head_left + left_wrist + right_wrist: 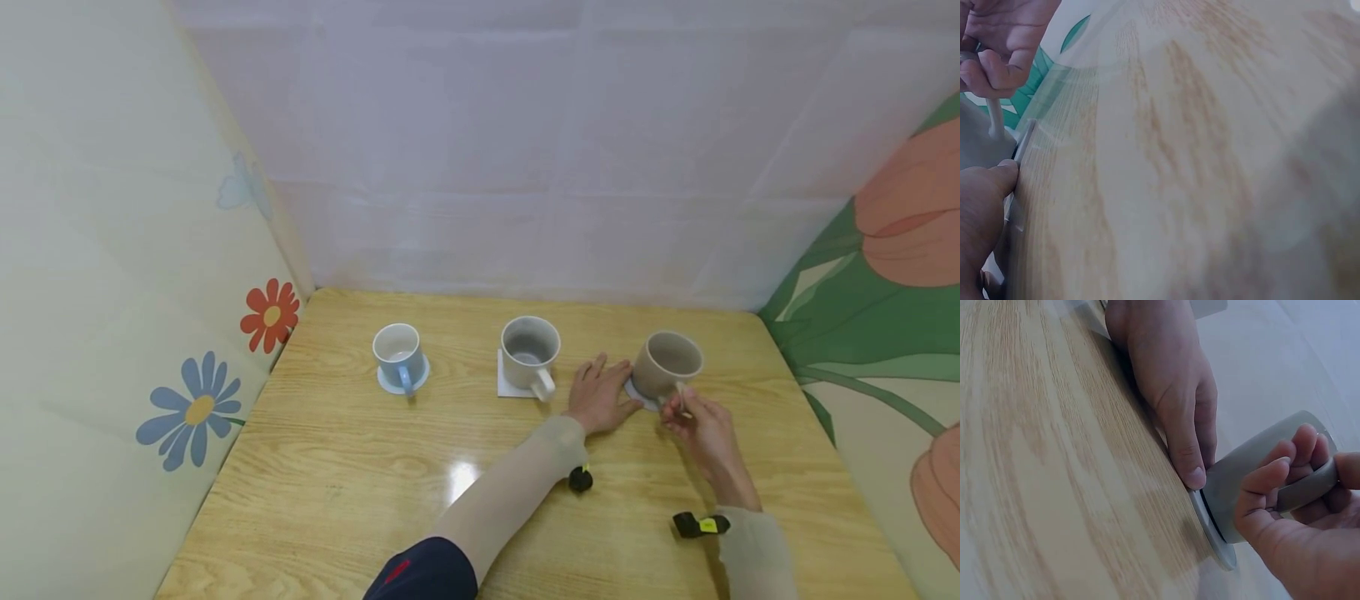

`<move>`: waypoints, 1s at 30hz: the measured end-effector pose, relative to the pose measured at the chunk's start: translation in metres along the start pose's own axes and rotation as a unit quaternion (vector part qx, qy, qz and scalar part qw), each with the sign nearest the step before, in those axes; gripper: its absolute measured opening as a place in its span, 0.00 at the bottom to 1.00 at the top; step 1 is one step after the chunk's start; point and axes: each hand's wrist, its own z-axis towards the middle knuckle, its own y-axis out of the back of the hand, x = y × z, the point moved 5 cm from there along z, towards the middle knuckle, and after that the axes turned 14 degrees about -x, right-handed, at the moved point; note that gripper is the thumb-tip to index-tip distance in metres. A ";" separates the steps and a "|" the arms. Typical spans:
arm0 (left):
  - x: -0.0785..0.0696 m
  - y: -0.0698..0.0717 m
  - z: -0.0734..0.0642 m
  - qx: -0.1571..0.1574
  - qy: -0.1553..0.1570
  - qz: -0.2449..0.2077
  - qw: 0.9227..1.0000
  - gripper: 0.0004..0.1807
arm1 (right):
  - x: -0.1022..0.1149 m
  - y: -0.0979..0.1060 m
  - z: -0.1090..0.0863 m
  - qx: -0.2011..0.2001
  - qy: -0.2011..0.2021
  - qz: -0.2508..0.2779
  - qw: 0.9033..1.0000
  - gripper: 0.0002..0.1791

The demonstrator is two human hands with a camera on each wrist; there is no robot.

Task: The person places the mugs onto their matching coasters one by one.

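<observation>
While your right hand [701, 423] curled its fingers [1270, 477] round the handle of the tan mug [667, 364], your left hand [600, 395] lay flat with straight fingers, thumb [1186, 464] against the coaster [1213, 532] under that mug. Mug and coaster sat near the tabletop's [360, 483] far right corner. Along the far edge stood a grey mug [530, 351] mid-way and a blue mug [399, 354] further left.

table [360, 500]: glossy wood grain; beige mug [666, 364]: matt ceramic
</observation>
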 end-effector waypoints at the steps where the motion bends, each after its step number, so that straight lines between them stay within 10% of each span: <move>1: 0.000 0.000 0.000 0.000 -0.001 0.000 1.000 0.40 | 0.000 0.000 0.000 0.000 0.001 0.001 1.000 0.22; 22: -0.003 -0.002 0.000 -0.011 -0.005 0.007 1.000 0.40 | 0.000 0.002 -0.002 -0.061 -0.017 0.000 0.998 0.21; 30: -0.004 0.004 -0.001 -0.004 -0.001 -0.003 1.000 0.39 | 0.006 0.005 -0.003 -0.092 0.020 -0.149 0.984 0.24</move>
